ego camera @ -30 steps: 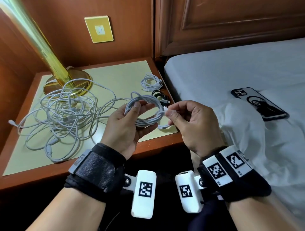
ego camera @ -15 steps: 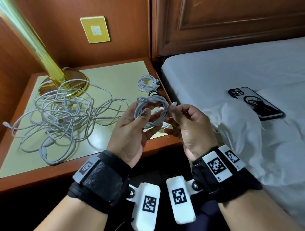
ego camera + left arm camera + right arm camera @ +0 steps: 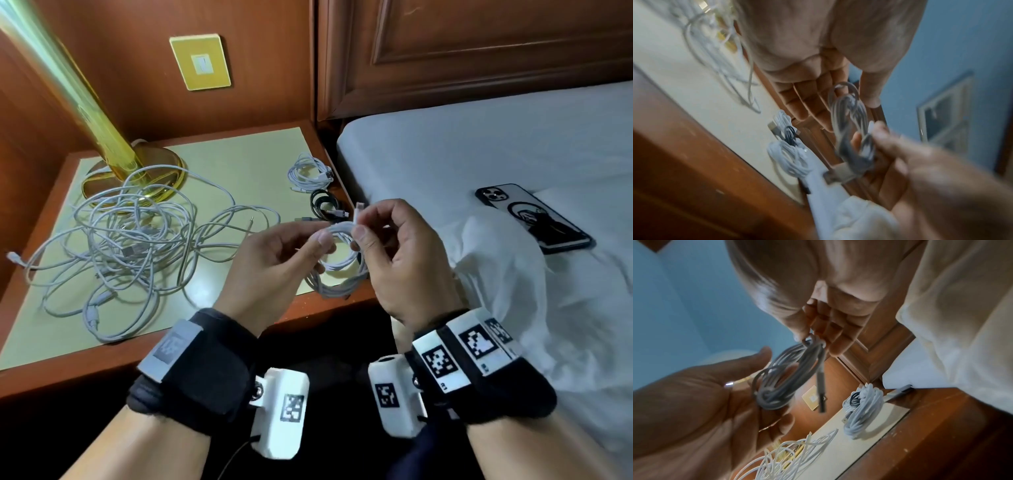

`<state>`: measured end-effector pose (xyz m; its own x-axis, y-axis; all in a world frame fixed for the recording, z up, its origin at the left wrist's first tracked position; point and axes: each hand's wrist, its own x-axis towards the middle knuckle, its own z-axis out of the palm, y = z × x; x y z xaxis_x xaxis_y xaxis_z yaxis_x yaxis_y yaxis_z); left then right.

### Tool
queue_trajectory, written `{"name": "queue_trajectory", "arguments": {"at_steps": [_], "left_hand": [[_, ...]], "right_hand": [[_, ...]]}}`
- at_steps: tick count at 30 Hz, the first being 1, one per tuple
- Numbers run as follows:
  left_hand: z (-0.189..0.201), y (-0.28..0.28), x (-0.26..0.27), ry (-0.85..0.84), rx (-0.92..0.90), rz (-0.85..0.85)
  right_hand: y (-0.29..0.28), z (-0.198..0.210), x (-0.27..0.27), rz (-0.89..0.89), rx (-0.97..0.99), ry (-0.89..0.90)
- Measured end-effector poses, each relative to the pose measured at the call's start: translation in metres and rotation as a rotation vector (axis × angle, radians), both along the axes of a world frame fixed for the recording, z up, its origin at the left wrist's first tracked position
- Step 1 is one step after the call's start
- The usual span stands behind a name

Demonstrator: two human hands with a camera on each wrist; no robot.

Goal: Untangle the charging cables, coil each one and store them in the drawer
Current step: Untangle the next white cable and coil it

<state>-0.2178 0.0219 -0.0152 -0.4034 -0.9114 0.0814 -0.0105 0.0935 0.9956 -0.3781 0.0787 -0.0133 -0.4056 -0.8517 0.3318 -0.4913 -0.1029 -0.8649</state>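
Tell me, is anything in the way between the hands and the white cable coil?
No. Both hands already have it: the left hand holds the white cable coil and the right hand pinches its loose plug end. No drawer shows in any view.

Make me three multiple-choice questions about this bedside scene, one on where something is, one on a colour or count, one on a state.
1. Where is the phone? A on the bed B on the nightstand C in a hand
2. What colour is the small coil beside the white coil? A red B black C yellow
3. How is the cable pile by the lamp base? A neatly coiled B tangled C tied

Answers: A, it lies on the sheet; B, dark loops at the nightstand's right edge; B, loose loops cross each other.
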Motion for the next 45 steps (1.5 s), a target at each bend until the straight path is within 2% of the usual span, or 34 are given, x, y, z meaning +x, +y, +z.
{"name": "queue_trajectory", "arguments": {"at_steps": [3, 11, 14, 17, 23, 26, 29, 31, 35, 42, 45], "left_hand": [[-0.005, 0.0, 0.001, -0.054, -0.069, -0.035], [-0.01, 0.003, -0.005, 0.025, -0.066, 0.049], [-0.01, 0.002, -0.006, 0.053, -0.018, 0.126], [-0.007, 0.003, -0.005, 0.095, 0.03, 0.128], [-0.009, 0.004, -0.001, -0.096, -0.129, 0.114], [-0.007, 0.004, 0.0, -0.27, -0.253, 0.11], [-0.006, 0.003, 0.003, -0.327, -0.376, 0.107], [-0.006, 0.001, 0.006, -0.311, -0.4, 0.091], [-0.001, 0.0, 0.007, -0.218, -0.322, 0.04], [-0.004, -0.004, 0.005, -0.13, -0.202, 0.1], [-0.007, -0.005, 0.002, -0.128, -0.142, 0.175]], "right_hand": [[-0.001, -0.001, 0.003, 0.008, -0.023, 0.018], [-0.003, -0.012, 0.015, -0.145, -0.028, 0.01], [-0.003, -0.014, 0.025, -0.097, -0.049, 0.107], [-0.005, -0.016, 0.029, -0.097, -0.071, 0.251], [-0.005, -0.015, 0.03, -0.079, 0.102, 0.3], [-0.002, -0.012, 0.032, 0.006, 0.274, 0.361], [0.002, -0.007, 0.031, 0.085, 0.387, 0.386], [0.002, -0.004, 0.029, 0.139, 0.426, 0.369], [0.001, -0.002, 0.019, 0.236, 0.408, 0.23], [-0.003, -0.007, 0.007, 0.152, 0.184, -0.049], [-0.003, -0.009, 0.009, 0.138, 0.121, -0.027]]}}
